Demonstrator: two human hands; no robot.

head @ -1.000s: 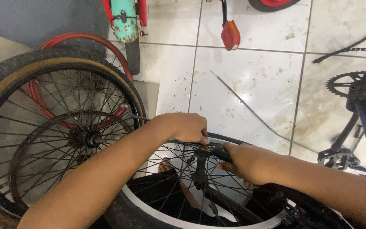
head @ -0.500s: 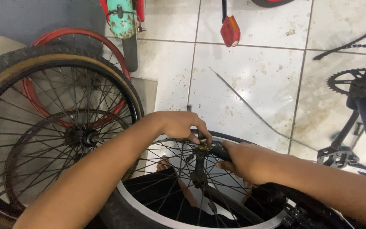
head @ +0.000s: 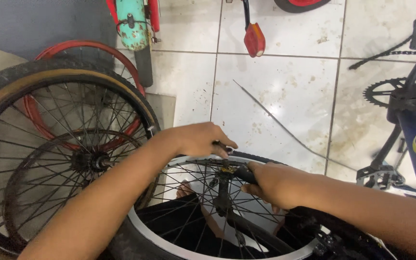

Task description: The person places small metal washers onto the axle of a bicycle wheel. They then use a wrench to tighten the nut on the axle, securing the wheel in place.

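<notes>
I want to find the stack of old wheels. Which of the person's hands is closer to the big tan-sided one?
Left. The left hand sits just right of the tan-sided wheel, near its rim. The right hand is farther right, over the silver-rimmed wheel.

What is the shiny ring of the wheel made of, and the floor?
The wheel rim looks like bare metal: silvery, smooth, catching light. The floor looks like glazed ceramic tile: glossy off-white squares with dark grout lines and grime stains.
</notes>
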